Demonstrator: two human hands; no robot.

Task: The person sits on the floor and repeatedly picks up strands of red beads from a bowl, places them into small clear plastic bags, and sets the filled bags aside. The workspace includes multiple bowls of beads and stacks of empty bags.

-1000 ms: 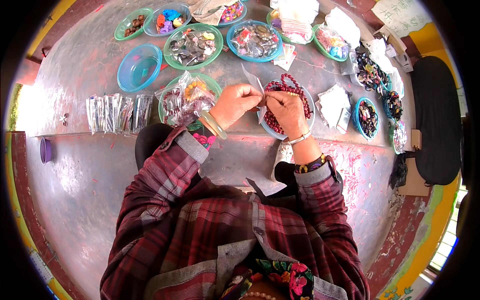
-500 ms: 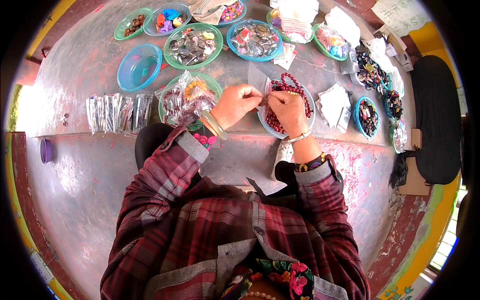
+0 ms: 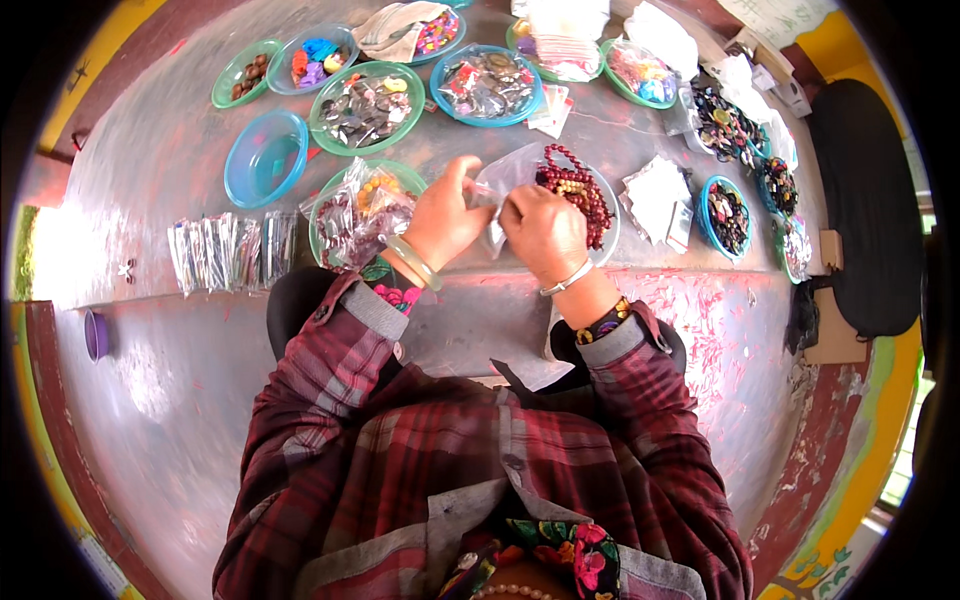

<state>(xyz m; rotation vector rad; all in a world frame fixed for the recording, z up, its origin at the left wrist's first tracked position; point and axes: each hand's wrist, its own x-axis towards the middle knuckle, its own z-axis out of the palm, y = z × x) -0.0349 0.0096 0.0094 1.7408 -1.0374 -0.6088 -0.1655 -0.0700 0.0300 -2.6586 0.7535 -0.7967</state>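
Observation:
A clear plastic bag (image 3: 512, 170) hangs between my two hands, above the left part of a pale bowl (image 3: 613, 192). With the fingers pinched together, my right hand (image 3: 550, 232) grips the bag's edge. My left hand (image 3: 443, 218) has its thumb raised and its fingers curled against the bag's other side. Strings of dark red beads (image 3: 560, 160), some with lighter beads among them, lie in the pale bowl under and beyond my right hand. To the left of my left hand, a green bowl (image 3: 413, 178) is heaped with bagged bead strings (image 3: 345, 215).
Behind stand more bowls: an empty-looking blue bowl (image 3: 262, 165), a green bowl of bagged trinkets (image 3: 365, 108) and a blue one (image 3: 490, 82). Bagged slim items (image 3: 232, 250) lie at left. White cards (image 3: 657, 200) and a small blue bowl (image 3: 724, 215) are at right.
Both hands have shifted slightly left and lower with the bag between them. The bag is spread wider beside the beads. The whole view has tilted a little.

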